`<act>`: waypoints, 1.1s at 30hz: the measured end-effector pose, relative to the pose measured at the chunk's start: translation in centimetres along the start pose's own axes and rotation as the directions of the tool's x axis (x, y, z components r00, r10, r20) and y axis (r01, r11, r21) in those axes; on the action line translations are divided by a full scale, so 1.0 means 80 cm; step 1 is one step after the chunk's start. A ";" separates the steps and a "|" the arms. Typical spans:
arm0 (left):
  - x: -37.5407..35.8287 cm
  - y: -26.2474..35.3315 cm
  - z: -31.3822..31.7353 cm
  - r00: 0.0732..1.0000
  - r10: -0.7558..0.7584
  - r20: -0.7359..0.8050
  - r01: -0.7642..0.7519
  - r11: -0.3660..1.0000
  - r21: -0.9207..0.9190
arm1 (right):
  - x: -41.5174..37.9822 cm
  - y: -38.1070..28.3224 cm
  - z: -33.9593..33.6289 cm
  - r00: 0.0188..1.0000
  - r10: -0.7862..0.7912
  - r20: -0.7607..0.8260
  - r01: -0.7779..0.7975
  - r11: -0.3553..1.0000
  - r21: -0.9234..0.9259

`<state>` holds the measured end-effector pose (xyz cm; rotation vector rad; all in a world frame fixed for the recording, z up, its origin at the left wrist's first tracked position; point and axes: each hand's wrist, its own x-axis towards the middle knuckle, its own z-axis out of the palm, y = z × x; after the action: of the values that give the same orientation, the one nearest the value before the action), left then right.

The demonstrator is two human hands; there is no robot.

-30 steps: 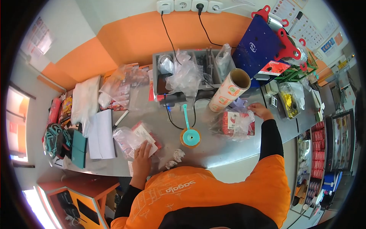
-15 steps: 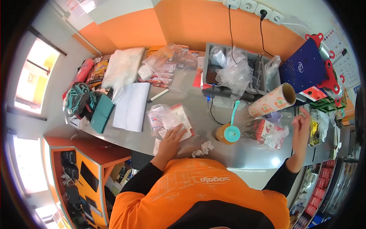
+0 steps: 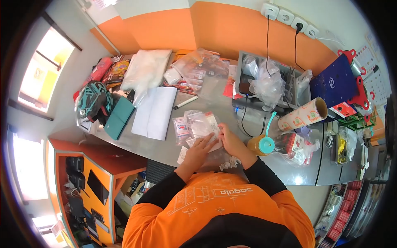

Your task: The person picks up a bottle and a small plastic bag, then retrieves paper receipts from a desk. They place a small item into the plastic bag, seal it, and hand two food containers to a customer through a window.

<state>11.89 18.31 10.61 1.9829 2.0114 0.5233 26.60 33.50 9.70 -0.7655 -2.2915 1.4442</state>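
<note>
While left hand (image 3: 197, 151) stays flat on clear packet (image 3: 202, 128) at tabletop (image 3: 289, 169) front edge, right hand (image 3: 232, 142) now over from red bags (image 3: 295, 146), fingers prob. pinching packet's corner; so both hands on it.

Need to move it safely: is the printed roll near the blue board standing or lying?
Lying: the printed roll rests sideways, open core visible.

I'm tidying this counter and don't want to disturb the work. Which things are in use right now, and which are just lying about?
In use:
left hand
right hand
clear plastic packet with a white label, under both hands

Lying about:
white paper sheet
marker
teal notebook
helmet
label roll
orange tape dispenser
grey organiser tray
</note>
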 end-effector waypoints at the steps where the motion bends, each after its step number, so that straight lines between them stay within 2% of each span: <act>1: -0.001 0.000 0.000 1.000 -0.014 0.016 0.014 0.999 -0.033 | 0.000 0.000 0.001 1.000 -0.013 -0.012 0.012 0.999 -0.030; 5: -0.003 -0.008 0.007 1.000 0.027 -0.011 -0.027 0.999 -0.042 | 0.002 0.000 0.001 1.000 0.006 -0.011 -0.008 0.994 -0.110; 11: -0.001 -0.010 0.006 0.999 0.038 -0.018 -0.039 0.999 -0.022 | 0.007 -0.013 -0.001 0.998 -0.044 -0.035 0.035 0.974 -0.224; 14: -0.002 -0.007 0.003 1.000 0.030 -0.009 -0.030 0.999 -0.042 | 0.015 0.005 0.010 0.995 0.076 -0.060 -0.088 0.968 -0.235; 17: -0.003 -0.007 0.005 0.999 0.032 0.009 -0.032 0.999 -0.033 | 0.031 0.020 0.009 0.937 0.350 0.022 -0.349 0.937 -0.027; 20: -0.001 -0.010 0.009 0.998 0.065 0.004 -0.065 0.998 -0.013 | 0.029 0.008 0.000 0.860 0.505 0.075 -0.510 0.854 0.103; 23: 0.001 -0.016 0.013 0.996 0.084 -0.006 -0.084 0.996 -0.013 | 0.015 0.044 0.021 0.913 0.407 0.009 -0.389 0.865 0.317; 26: -0.001 -0.014 0.010 0.997 0.080 -0.006 -0.080 0.996 -0.025 | 0.006 0.071 0.042 0.927 0.375 -0.005 -0.302 0.755 0.582; 29: -0.001 -0.014 0.009 0.996 0.081 -0.020 -0.082 0.995 -0.057 | -0.004 0.058 0.045 0.893 0.451 -0.003 -0.322 0.641 0.697; 33: -0.002 -0.017 0.000 0.985 0.117 -0.129 -0.129 0.987 -0.095 | -0.005 0.052 0.047 0.830 0.553 -0.070 -0.360 0.627 0.691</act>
<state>10.64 18.12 10.03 2.0676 1.8964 0.7784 26.05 31.96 4.33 -1.2676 -1.2406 2.0321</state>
